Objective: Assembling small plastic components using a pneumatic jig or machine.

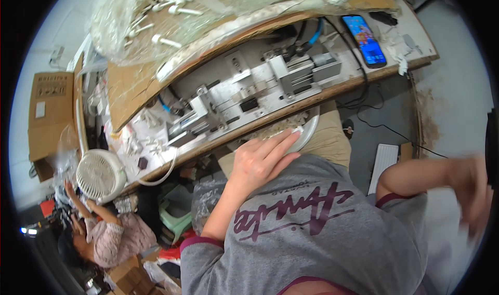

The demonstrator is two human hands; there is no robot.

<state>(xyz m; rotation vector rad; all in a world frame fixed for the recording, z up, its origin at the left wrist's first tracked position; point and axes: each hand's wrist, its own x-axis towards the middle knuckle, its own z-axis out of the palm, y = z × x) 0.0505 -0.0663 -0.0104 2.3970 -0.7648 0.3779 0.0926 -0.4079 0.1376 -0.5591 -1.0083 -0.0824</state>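
My left hand (262, 159) rests over a white round bowl (310, 134) in my lap, its fingers stretched out over small pale parts (283, 124) in the bowl. A small white piece shows at the fingertips; whether they touch it I cannot tell. My right hand (474, 191) is raised out at the far right, smeared by motion, its fingers unreadable. Beyond the bowl, a metal clamping fixture (249, 95) with two silver blocks sits on the workbench (228, 138), apart from both hands.
A cardboard sheet (125, 100) above the fixture bears white plastic parts (179, 9) in clear film. A lit phone (365, 41) lies at the bench's right. A white fan (101, 175) stands at left; another person (117, 238) sits beyond it. Black cables (364, 87) hang off the edge.
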